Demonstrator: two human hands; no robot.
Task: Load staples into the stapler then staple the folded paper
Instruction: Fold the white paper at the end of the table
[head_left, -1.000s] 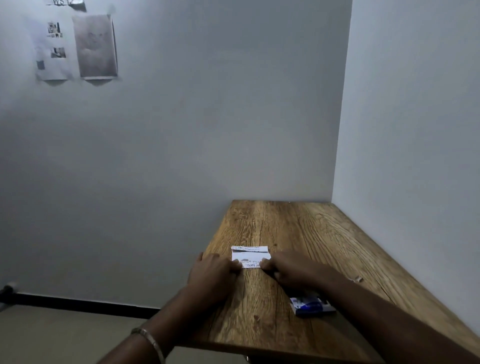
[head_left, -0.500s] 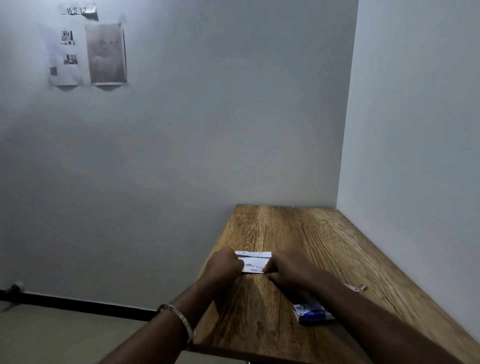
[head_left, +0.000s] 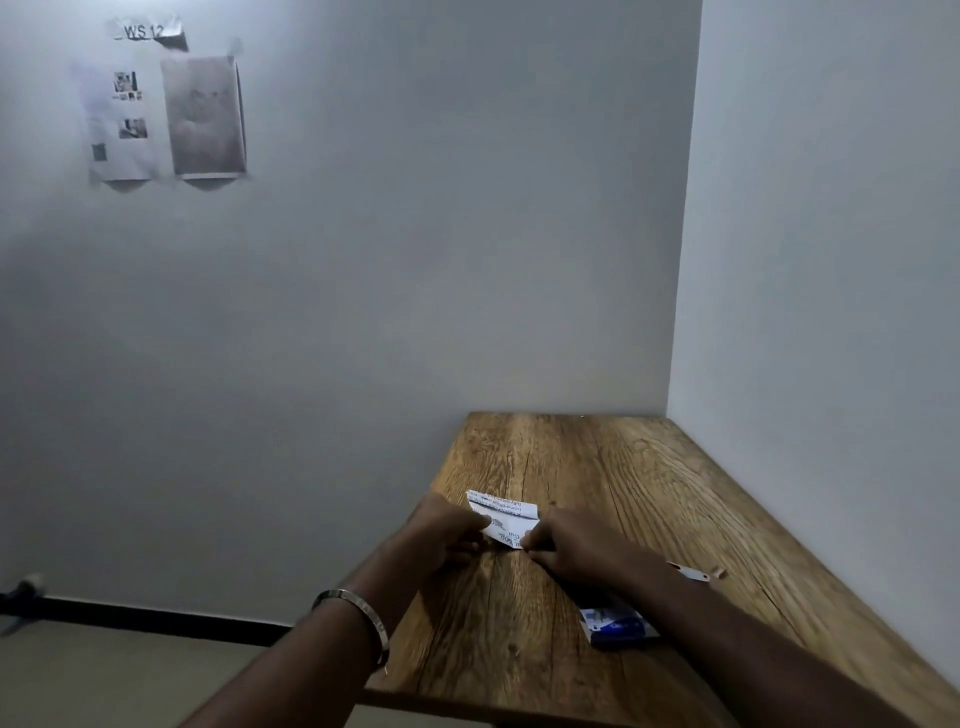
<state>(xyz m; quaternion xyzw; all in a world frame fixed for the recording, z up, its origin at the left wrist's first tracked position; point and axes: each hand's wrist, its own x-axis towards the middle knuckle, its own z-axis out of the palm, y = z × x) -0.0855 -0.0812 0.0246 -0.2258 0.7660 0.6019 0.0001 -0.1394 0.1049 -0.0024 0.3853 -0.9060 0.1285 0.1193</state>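
A small white printed paper (head_left: 503, 518), folded, lies on the wooden table (head_left: 597, 467) near its left edge. My left hand (head_left: 445, 532) pinches its left end and my right hand (head_left: 576, 545) pinches its right lower corner, so the paper sits tilted between them. A blue and white staple box (head_left: 615, 626) rests on the table under my right forearm. A small pale strip (head_left: 693, 573), maybe staples, lies right of my right wrist. No stapler is visible.
The table stands in a corner, with a white wall behind and another along its right side. Sheets of paper (head_left: 161, 117) are taped high on the back wall. The floor drops away left of the table, with a dark skirting line (head_left: 156, 621).
Both hands went from pressing flat on the paper to pinching its ends. The paper has turned from square with the table to tilted.
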